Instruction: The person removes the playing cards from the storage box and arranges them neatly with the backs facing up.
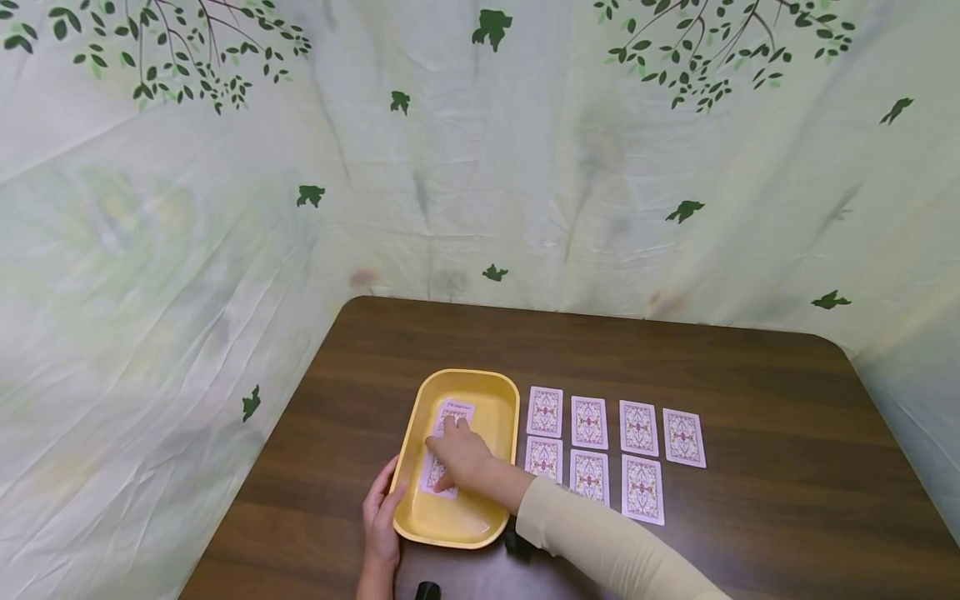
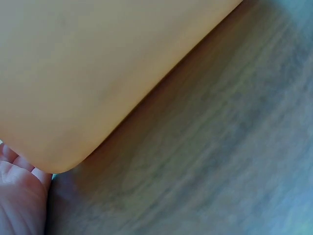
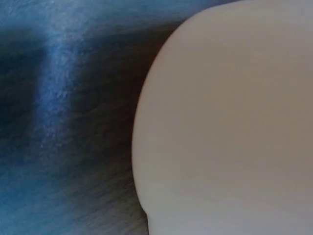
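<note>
A yellow tray point(image 1: 495, 500) with rounded corners lies at the table's near left. My left hand point(image 1: 381, 521) grips its left side, thumb over the rim; in the left wrist view that hand point(image 2: 22, 198) shows at the tray's corner point(image 2: 73, 122). My right hand point(image 1: 467, 457) reaches across into the tray, with its fingers spread over pink-patterned playing cards point(image 1: 457, 408) on the tray's floor. The thumb is low on the cards and the other fingertips higher up; the hand hides the middle of them. No part of the right hand shows in the right wrist view.
Right of the tray, several playing cards point(image 1: 639, 428) lie back side up in two rows on the brown wooden table point(image 1: 787, 467). The right forearm's cream sleeve point(image 1: 600, 533) passes close by the nearer row. A printed cloth point(image 1: 555, 167) hangs behind the table.
</note>
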Motion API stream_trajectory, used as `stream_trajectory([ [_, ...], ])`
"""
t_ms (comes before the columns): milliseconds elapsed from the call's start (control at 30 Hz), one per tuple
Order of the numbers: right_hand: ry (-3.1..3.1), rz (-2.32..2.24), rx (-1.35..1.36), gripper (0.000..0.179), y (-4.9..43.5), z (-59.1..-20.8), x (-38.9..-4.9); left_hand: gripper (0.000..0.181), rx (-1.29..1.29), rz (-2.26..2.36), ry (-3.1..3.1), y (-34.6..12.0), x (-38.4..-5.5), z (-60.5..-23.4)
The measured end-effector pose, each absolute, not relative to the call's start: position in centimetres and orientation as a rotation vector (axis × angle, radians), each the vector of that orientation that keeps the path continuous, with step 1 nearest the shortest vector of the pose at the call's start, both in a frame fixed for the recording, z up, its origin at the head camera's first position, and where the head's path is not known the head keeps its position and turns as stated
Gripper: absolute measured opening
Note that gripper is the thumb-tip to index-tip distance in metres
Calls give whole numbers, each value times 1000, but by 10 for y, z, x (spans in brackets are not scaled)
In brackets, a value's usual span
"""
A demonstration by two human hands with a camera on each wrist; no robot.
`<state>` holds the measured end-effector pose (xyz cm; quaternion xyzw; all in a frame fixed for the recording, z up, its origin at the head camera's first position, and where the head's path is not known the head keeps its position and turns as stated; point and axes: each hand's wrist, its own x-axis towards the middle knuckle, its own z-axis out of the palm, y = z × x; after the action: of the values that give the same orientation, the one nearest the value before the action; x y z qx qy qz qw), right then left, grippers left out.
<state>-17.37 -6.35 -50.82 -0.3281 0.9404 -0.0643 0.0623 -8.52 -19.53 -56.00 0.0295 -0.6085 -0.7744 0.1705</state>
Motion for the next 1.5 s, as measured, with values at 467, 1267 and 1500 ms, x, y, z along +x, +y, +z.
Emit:
stream_trajectory([
  [467, 2872, -330, -1197, 68, -54, -513, -174, 38, 34, -2209, -1689, -195, -86, -561],
  [1267, 2749, -572, -1554, 63, 19, -453, -193, 37, 8, -2188, -1683, -195, -87, -559],
  [1500, 2827, -604, -1562, 61, 66, -449, -205, 37, 21, -2191, -1692, -194, -87, -561],
])
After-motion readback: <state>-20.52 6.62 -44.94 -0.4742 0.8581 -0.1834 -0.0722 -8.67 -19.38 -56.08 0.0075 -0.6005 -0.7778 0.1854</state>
